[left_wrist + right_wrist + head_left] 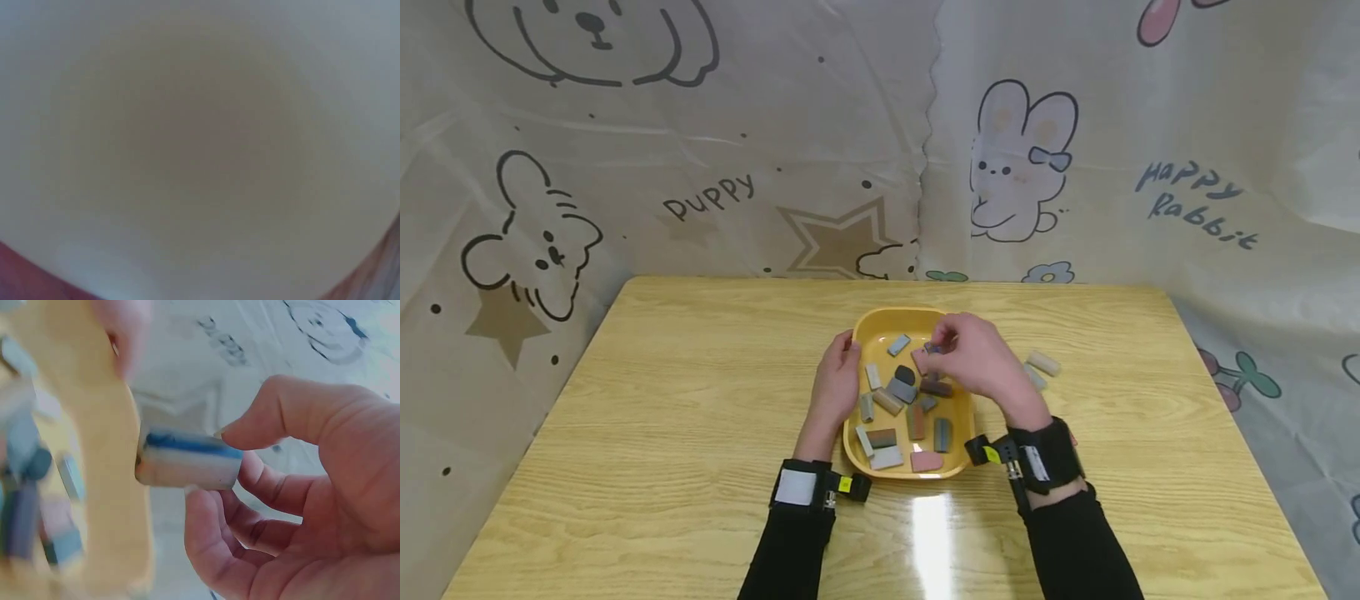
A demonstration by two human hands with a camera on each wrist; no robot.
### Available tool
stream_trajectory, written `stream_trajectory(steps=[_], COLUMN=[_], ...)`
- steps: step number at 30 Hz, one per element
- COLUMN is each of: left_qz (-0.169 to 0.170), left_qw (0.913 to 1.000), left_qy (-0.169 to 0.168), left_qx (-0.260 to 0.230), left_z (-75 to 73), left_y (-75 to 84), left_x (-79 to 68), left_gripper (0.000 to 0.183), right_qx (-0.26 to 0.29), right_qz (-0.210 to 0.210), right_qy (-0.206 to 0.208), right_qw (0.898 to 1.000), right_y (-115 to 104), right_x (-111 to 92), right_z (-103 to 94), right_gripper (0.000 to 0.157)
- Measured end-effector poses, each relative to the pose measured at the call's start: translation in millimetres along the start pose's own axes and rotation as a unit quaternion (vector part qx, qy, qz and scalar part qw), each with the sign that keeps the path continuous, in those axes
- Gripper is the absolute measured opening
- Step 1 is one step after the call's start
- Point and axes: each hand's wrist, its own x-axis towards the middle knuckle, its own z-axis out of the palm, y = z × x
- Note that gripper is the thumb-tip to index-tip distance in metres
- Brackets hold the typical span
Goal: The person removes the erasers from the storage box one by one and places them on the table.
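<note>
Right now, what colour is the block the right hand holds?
The block is pale with a blue band; best seen from the right wrist.

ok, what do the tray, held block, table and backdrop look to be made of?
Tray: probably plastic, glossy; smooth moulded rim, shiny highlights.
Held block: unclear, maybe wood, stone or clay; pale, blue-banded face without clear grain.
Table: wood or wood-look laminate, semi-gloss; grain streaks, bright reflection.
Backdrop: thin printed fabric or plastic sheet; creases, slight sheen.
</note>
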Motion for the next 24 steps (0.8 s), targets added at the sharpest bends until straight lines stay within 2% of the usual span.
stream_trajectory(steps=[5,12,19,24], left_qz=[-0.002,0.004,-0.003,0.001], left_qw=[1.0000,1.0000,1.0000,1.0000], left_qy=[0.000,-0.003,-0.004,-0.003], left_qx=[-0.003,-0.002,0.002,0.002], left_z=[-0.2,-0.3,-0.2,-0.5], left_y=[0.2,0.5,0.3,0.1], left_x=[-0.4,-0.1,-0.2,0.7], left_gripper=[0.038,0.039,0.040,0.040], right_qx=[-0.009,-0.062,-0.057,-0.066], right_qz=[0.053,0.093,0.103,0.107], right_qy=[0.020,0.002,-0.006,0.005], right_qw=[0.998,0.994,0.993,0.992], right_y=[39,102,124,129], right_x=[-24,-53,-61,-63], right_z=[-20.6,-18.1,-8.9,-5.4], right_gripper=[0.021,0.016,0.013,0.021])
